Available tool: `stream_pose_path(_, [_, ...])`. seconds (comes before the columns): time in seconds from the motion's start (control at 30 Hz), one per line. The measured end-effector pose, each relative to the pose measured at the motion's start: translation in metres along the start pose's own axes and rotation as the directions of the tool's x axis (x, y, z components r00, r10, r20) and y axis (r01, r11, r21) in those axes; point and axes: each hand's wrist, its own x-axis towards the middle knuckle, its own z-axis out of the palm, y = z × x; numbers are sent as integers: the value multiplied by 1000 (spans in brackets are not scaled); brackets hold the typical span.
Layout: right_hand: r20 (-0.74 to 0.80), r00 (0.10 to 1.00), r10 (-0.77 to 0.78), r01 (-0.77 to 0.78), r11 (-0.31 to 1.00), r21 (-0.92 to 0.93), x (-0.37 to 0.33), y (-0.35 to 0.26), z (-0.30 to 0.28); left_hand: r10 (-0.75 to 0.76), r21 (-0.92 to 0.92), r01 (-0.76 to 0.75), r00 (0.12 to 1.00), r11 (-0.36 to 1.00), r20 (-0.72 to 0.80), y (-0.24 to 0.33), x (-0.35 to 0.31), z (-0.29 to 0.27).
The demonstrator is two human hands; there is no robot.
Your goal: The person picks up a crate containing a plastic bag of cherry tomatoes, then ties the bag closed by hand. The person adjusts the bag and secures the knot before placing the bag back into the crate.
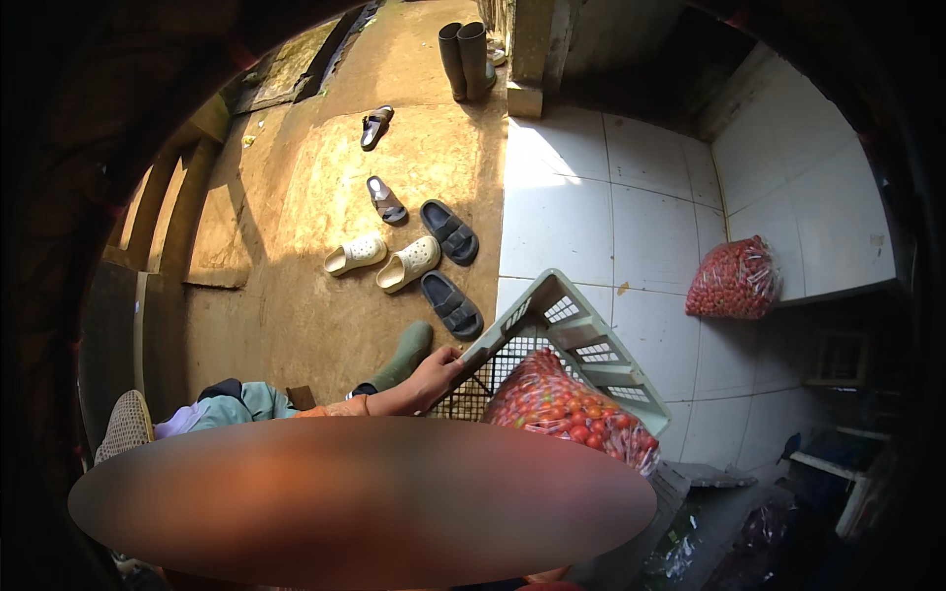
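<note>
My left hand, in an orange sleeve, reaches to the near left rim of a pale green plastic crate. Its fingers are curled on that rim. The crate is tilted, and its grid side faces up. A clear bag of small red tomatoes lies in the crate's near part, slightly smeared by motion. A large blurred oval covers the foreground, so the bag's near end is partly hidden. My right hand cannot be made out. Beside my left wrist is a green rubber boot with a striped sock at its top.
Another bag of small red produce rests on white floor tiles by a tiled wall. Cream clogs, dark slides and other sandals lie on the brown floor. Tall boots stand farther off. A woven item and teal cloth are at left.
</note>
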Motion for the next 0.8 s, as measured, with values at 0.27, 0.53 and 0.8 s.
stream_pose_path(0.27, [309,944,115,-41,971,-234,-142,0,215,163,-204,-237,933,950,-322,89,-105,-209])
stream_pose_path(0.53, [650,676,348,-114,920,-374,-275,98,465,194,-320,-497,734,807,-650,106,-144,-393])
stream_pose_path(0.8, [818,258,514,17,844,-536,-352,194,687,-17,-353,-632,473,690,-881,101,-140,-526])
